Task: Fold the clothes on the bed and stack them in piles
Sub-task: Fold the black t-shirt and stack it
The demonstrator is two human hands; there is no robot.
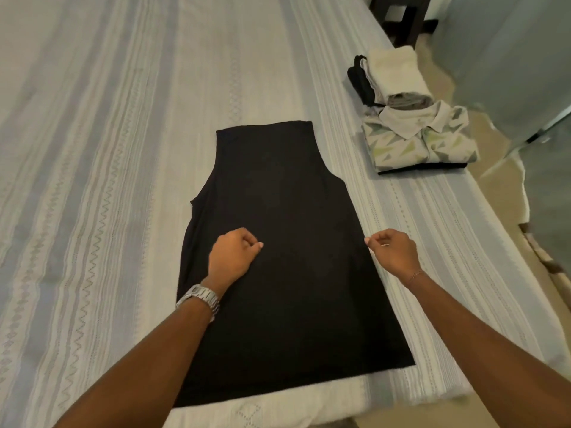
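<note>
A black sleeveless top [287, 273] lies flat on the striped bedspread [108, 180], neck end away from me and hem near the bed's front edge. My left hand [233, 256], with a metal watch on its wrist, sits over the left-middle of the top with its fingers curled in and nothing visibly held. My right hand [392, 251] is at the top's right edge, and its thumb and fingertips meet on that edge in a pinch. The fabric there is not lifted.
Two piles of folded clothes stand at the bed's right edge: a patterned collared shirt [423, 140] on dark items, and behind it a white and black stack [389, 75]. The floor [494, 193] runs along the right. A dark chair [404, 17] is beyond the bed.
</note>
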